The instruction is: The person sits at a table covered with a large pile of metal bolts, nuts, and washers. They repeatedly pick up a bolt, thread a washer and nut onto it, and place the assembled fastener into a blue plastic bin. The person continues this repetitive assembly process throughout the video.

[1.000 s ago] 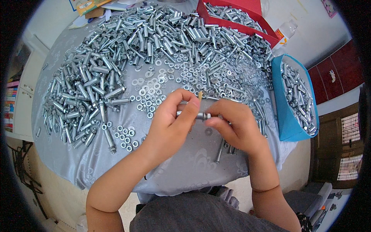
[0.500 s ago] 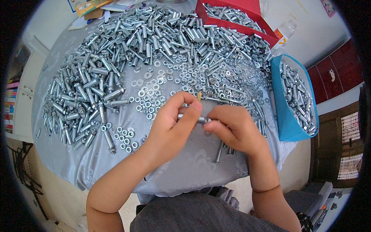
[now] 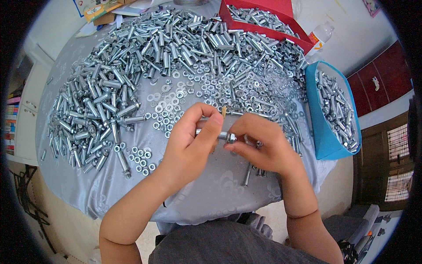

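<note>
My left hand (image 3: 189,143) grips a silver bolt with a metal sleeve (image 3: 221,134) over the front of the table. My right hand (image 3: 263,145) pinches a nut (image 3: 231,138) at the bolt's right end, between thumb and fingers. Both hands meet above the grey satin tablecloth (image 3: 211,189). Loose washers and nuts (image 3: 169,114) lie just beyond my left hand. Finished bolts (image 3: 250,174) rest on the cloth under my right hand.
A big heap of silver sleeves and bolts (image 3: 145,57) covers the table's left and far side. A blue bin (image 3: 327,132) of bolts hangs at the right edge, a red box (image 3: 263,26) of parts and a plastic bottle (image 3: 318,37) behind it.
My right hand has slid left along the bolt to the nut and closed in against my left hand. The left hand stays in place.
</note>
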Action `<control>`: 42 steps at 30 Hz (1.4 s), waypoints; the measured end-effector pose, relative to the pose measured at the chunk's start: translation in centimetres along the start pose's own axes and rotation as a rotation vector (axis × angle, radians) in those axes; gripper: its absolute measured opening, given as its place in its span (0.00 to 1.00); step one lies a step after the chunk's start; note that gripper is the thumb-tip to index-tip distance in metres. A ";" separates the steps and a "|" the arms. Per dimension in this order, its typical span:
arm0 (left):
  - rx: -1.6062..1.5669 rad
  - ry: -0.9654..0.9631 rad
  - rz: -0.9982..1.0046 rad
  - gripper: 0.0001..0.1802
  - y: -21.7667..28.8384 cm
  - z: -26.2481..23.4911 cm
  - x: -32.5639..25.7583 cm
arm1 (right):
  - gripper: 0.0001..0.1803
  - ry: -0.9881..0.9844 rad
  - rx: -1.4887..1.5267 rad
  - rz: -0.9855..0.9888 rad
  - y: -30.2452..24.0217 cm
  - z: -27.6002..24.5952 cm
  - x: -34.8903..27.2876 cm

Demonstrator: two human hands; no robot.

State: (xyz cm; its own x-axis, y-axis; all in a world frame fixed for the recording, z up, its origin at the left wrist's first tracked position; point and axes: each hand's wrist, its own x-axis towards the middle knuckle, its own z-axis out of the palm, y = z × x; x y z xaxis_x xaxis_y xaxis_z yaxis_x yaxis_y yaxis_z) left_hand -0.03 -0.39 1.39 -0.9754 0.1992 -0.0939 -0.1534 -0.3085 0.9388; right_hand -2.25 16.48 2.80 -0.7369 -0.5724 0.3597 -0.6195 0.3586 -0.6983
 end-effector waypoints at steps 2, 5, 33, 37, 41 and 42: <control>0.004 -0.001 -0.013 0.09 0.2 0.1 0.0 | 0.08 -0.080 0.036 0.015 0.1 -0.1 -0.2; 0.011 -0.009 -0.011 0.09 0.2 0.2 0.0 | 0.09 -0.199 0.063 0.027 0.6 -0.5 -0.4; 0.657 -0.129 0.560 0.07 -0.2 -0.1 -0.7 | 0.24 -0.363 1.126 0.716 0.6 -0.1 -0.9; 0.596 -0.038 0.493 0.07 -0.3 -0.2 -0.7 | 0.17 -0.125 0.386 0.424 -1.0 0.4 -0.6; 0.483 0.049 0.368 0.07 -0.5 -0.4 -0.1 | 0.11 -0.075 -0.005 0.049 -0.8 0.6 -0.4; 0.471 0.051 0.338 0.07 -0.7 -0.4 -0.1 | 0.11 -0.081 0.013 0.039 -0.7 0.8 -0.5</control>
State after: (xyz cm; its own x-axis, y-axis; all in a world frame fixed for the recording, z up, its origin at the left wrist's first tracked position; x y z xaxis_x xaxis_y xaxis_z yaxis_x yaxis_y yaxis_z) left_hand 0.12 -0.59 0.60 -0.9662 0.1130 0.2319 0.2434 0.1025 0.9645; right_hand -1.26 15.96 2.60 -0.7356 -0.6162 0.2815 -0.5869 0.3721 -0.7191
